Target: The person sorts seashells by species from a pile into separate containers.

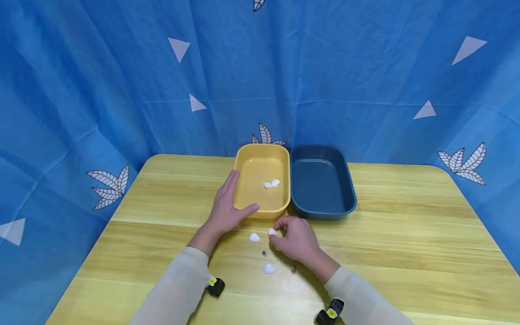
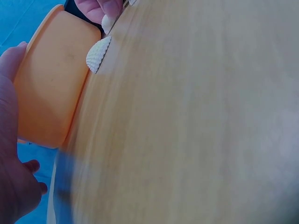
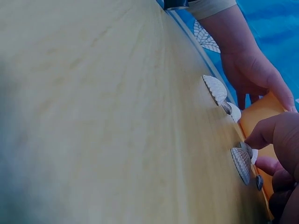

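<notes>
The left hand [image 1: 225, 206], thumb and fingers spread apart, rests against the yellow, rounded-rectangular plastic tray [image 1: 260, 169] at its eight o'clock; the right hand [image 1: 297, 238], forearm angled toward ten o'clock, pinches a white fan-shaped shell [image 1: 272, 232] at the tray's six o'clock

The bench [image 1: 406, 234], of pale yellow wood grain with rounded far corners, carries a yellow tub [image 1: 262, 215] and a dark blue tub [image 1: 325, 215] side by side. Nearer lie white ribbed seashells [image 1: 269, 269] and two small dark shells [image 1: 294, 269], spread apart.
</notes>
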### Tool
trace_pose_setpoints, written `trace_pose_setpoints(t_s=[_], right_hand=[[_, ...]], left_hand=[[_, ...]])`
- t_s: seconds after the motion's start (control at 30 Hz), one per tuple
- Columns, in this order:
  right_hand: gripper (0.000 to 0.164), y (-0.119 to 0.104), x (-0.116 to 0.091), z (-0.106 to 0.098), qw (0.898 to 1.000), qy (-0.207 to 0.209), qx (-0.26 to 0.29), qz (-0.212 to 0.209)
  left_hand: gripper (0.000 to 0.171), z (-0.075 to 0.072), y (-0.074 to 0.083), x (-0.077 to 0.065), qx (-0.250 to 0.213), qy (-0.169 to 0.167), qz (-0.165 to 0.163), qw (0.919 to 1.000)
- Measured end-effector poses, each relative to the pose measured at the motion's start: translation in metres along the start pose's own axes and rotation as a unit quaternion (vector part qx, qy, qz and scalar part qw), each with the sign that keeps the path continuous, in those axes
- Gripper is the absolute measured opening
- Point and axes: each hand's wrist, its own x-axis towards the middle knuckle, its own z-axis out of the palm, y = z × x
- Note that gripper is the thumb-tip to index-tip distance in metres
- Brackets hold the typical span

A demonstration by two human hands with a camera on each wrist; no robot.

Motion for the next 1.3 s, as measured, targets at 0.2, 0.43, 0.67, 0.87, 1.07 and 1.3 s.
trace_pose_setpoints(t_s=[0.2,0.43,0.67,0.87,1.07,1.3], right_hand=[[0.014,0.0,-0.001,0.0,1.0,0.0,0.0,-0.002],[0.014,0.001,-0.003,-0.002,1.0,0.006,0.014,-0.01],[0.016,-0.004,-0.007,-0.008,0.999,0.007,0.032,-0.015],[0.017,-0.012,-0.008,-0.017,0.999,0.007,0.041,-0.018],[0.017,-0.021,-0.008,-0.031,0.998,0.02,0.045,-0.041],[0.015,-0.031,-0.003,-0.048,0.995,0.043,0.059,-0.07]], left_hand=[[0.113,0.0,-0.002,0.0,0.002,0.001,0.006,1.0],[0.113,0.0,-0.002,-0.001,-0.006,0.002,0.007,1.0],[0.112,0.0,-0.001,-0.001,-0.004,0.004,0.004,1.0],[0.112,0.001,-0.002,-0.001,-0.003,0.006,0.006,1.0],[0.113,0.001,-0.003,-0.001,-0.004,0.005,0.009,0.9999],[0.112,0.001,-0.002,-0.001,-0.004,0.005,0.012,0.9999]])
